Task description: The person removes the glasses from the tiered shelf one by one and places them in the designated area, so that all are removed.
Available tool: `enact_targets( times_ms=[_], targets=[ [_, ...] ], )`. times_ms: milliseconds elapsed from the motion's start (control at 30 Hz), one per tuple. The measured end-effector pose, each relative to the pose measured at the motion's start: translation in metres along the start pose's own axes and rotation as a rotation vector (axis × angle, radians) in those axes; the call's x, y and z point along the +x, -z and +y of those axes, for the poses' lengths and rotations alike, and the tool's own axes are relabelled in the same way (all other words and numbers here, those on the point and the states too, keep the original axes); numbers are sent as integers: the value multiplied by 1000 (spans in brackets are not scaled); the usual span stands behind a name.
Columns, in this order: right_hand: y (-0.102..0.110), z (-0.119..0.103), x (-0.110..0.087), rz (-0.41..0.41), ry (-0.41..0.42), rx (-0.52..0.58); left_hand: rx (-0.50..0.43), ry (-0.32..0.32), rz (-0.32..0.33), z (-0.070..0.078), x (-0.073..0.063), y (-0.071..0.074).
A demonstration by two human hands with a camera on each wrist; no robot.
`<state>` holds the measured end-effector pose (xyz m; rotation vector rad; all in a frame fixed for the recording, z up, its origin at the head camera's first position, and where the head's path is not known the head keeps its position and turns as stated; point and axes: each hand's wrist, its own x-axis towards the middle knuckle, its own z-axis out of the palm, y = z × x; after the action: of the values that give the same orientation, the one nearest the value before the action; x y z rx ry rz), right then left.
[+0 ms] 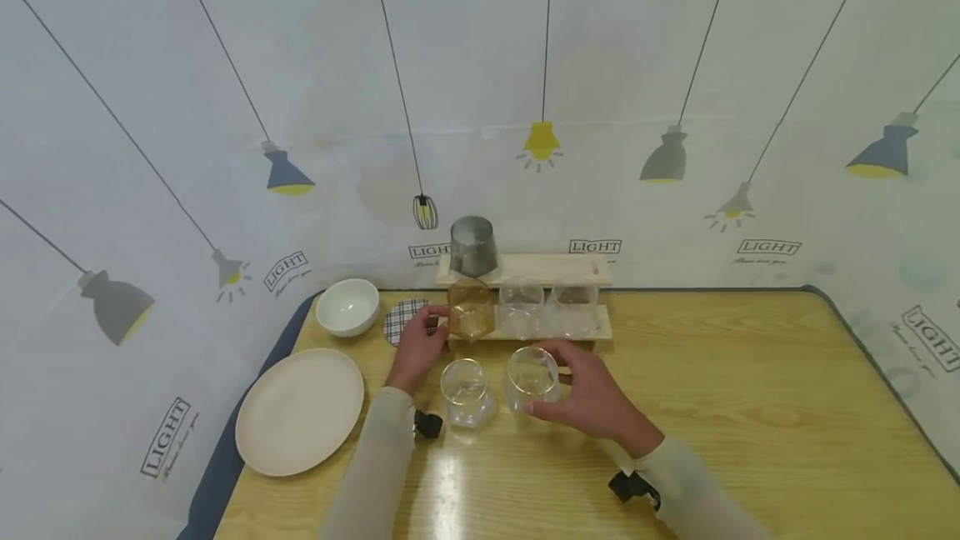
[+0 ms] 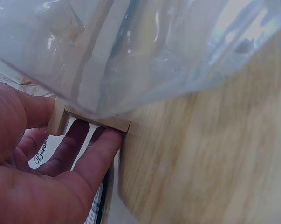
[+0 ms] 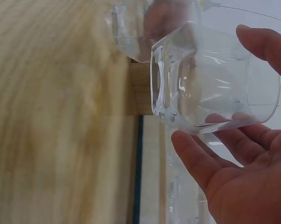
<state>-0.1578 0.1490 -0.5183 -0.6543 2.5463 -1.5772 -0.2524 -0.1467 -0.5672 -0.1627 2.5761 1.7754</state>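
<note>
My left hand [image 1: 420,346] grips the left end of a two-tier wooden rack [image 1: 525,270]; in the left wrist view its thumb is on the wood [image 2: 59,116] and its fingers reach beneath. My right hand [image 1: 592,390] holds a clear faceted drinking glass [image 1: 533,373] with a gold rim, thumb on one side and fingers on the other [image 3: 215,88]. A second clear gold-rimmed glass [image 1: 467,394] stands on the table between my hands. On the rack's lower tier are an amber glass [image 1: 471,311] and two clear glasses [image 1: 521,311]; a grey smoked glass [image 1: 473,247] stands on the upper tier.
At the left of the wooden table [image 1: 750,407] lie a large pale plate [image 1: 300,412] and a white bowl [image 1: 348,307]. A checked round coaster [image 1: 403,319] sits beside the rack, partly behind my left hand. A printed curtain [image 1: 480,65] surrounds the table's back and sides.
</note>
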Motion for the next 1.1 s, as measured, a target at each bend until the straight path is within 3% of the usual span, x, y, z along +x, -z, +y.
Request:
enact_targets(
  times_ms=[467,1100],
  targets=[
    [-14,19,-2,-48,-49,63,14,10,-8,-2,5,2],
    [-14,26,-1,-111,-62,28,14,29,-18,-2,4,2]
  ],
)
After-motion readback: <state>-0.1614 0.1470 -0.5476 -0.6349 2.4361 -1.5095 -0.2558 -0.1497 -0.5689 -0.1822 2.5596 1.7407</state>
